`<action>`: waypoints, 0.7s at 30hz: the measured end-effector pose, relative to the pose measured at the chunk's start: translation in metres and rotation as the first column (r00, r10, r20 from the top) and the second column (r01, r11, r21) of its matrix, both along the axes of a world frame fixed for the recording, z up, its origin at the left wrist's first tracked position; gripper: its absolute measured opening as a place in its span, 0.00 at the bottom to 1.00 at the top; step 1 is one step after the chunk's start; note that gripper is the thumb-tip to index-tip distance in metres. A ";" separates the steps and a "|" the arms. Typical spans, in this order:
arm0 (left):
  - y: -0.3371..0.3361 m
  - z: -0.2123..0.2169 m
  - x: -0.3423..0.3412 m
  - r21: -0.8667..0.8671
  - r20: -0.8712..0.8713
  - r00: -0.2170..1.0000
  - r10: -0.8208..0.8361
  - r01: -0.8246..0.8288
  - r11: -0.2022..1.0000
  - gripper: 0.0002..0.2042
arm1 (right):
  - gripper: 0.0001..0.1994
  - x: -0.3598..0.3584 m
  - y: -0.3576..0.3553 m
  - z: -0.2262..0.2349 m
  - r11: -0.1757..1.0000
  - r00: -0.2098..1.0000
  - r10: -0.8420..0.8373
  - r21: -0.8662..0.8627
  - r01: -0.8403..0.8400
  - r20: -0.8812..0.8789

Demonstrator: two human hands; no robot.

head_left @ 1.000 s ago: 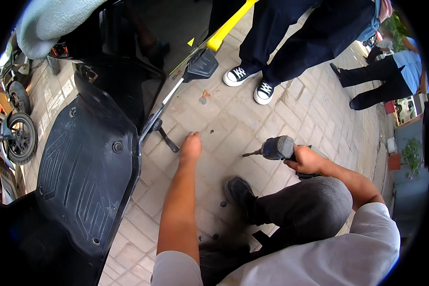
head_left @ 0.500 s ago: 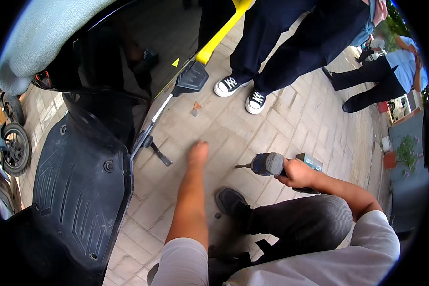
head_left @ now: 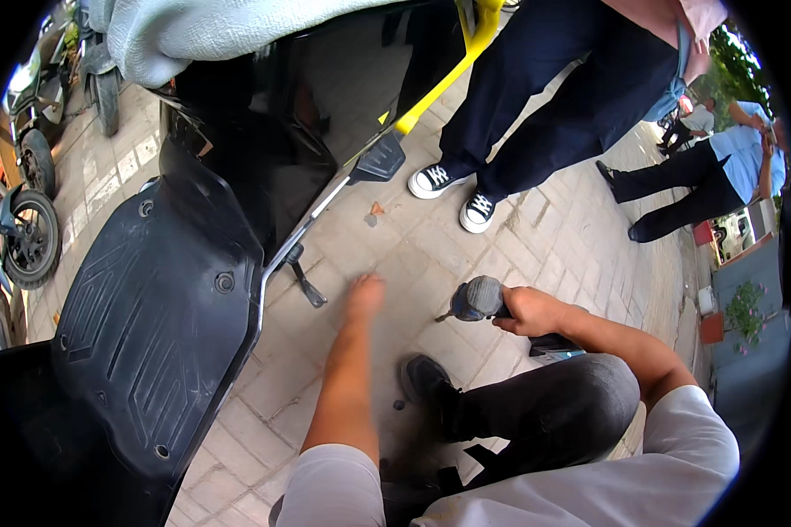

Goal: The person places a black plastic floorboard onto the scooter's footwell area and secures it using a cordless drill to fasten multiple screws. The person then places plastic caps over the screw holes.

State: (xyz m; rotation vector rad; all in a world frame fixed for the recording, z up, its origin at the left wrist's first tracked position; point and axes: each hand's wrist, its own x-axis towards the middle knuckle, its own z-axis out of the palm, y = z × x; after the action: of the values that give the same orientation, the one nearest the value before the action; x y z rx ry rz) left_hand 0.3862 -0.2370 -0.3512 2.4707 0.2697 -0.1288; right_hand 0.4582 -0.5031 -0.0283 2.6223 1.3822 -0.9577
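Note:
My right hand (head_left: 529,311) grips a grey power drill (head_left: 476,299) with its bit pointing left, held just above the paved ground. My left hand (head_left: 365,292) is blurred and stretched forward over the pavement, close to the scooter's kickstand (head_left: 307,283); whether its fingers hold anything cannot be made out. The black footboard of a scooter (head_left: 163,325) fills the left side. My bent knee in grey trousers (head_left: 554,408) and black shoe (head_left: 426,382) lie under the drill.
A person in dark trousers and black-and-white sneakers (head_left: 453,195) stands ahead beside a yellow bar (head_left: 444,75). Other people (head_left: 703,180) stand at the far right. Motorbike wheels (head_left: 28,237) are at the left edge. A small dark part (head_left: 398,405) lies on the pavement.
My left hand has lifted off the pavement and moved slightly toward the scooter. The drill in my right hand stays level. The view has tilted, showing more of the scooter.

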 end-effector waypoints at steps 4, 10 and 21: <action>-0.017 -0.010 -0.003 0.285 -0.048 0.999 -0.017 0.030 0.958 0.11 | 0.24 -0.020 0.003 0.002 0.998 0.998 0.058 -0.025 -0.057 0.032; -0.021 0.030 -0.035 -0.055 0.104 0.968 0.228 -0.223 0.973 0.07 | 0.24 -0.029 -0.002 0.012 0.998 0.999 0.051 -0.046 -0.050 0.018; 0.122 0.332 -0.188 -0.924 0.238 0.442 0.865 0.376 0.062 0.07 | 0.26 -0.029 -0.007 0.146 0.419 0.776 -0.125 0.676 0.606 -0.618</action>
State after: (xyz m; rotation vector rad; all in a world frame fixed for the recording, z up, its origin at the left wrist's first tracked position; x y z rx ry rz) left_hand 0.1986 -0.1151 -0.0195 0.6521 0.1694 0.9042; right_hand 0.4294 -0.5102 0.1174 3.8122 1.7210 -1.2937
